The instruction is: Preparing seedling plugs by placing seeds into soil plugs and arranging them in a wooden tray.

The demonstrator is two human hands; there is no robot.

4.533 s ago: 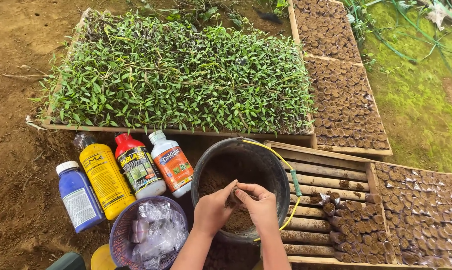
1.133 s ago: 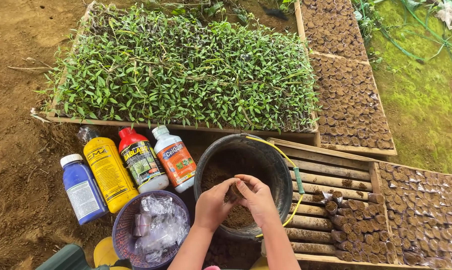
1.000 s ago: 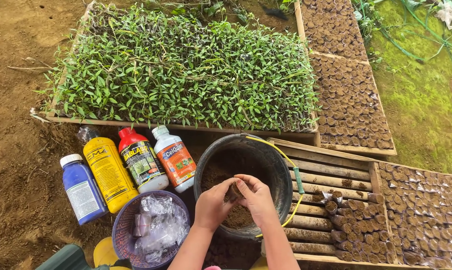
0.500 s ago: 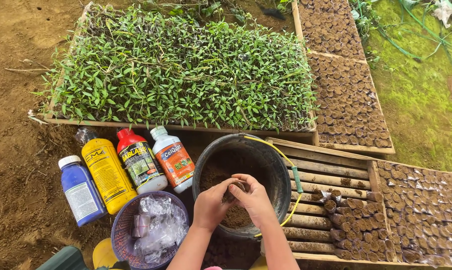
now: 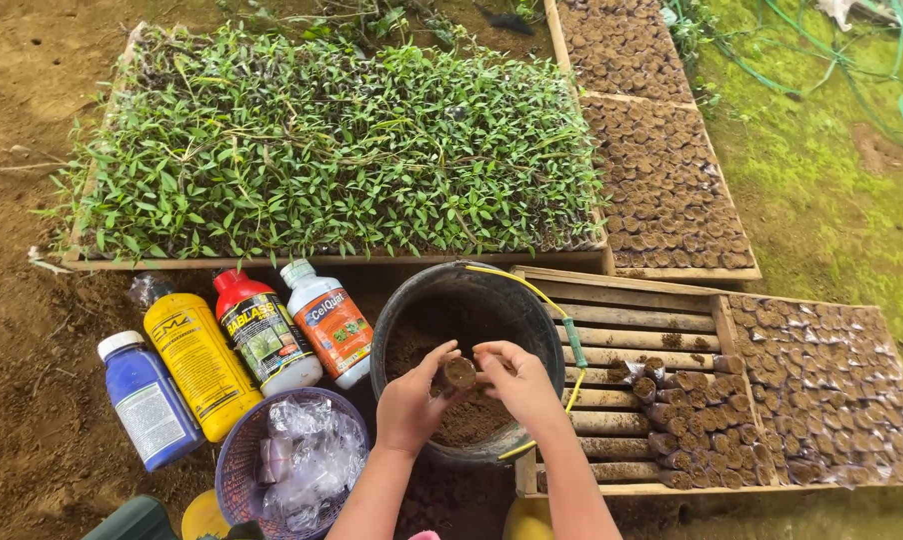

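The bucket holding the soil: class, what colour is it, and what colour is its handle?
The bucket is black; its handle is yellow with a green grip. The head view shows it.

Bare brown earth [image 5: 32, 90] covers the ground on the left under even daylight, and mossy green grass [image 5: 822, 190] spreads on the right. Green hoses [image 5: 872, 75] lie across the grass near the top right corner.

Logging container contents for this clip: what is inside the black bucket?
The bucket holds loose brown soil. Over it, the left hand and right hand hold a small soil-filled pot. The hands cover part of the soil; its depth cannot be seen.
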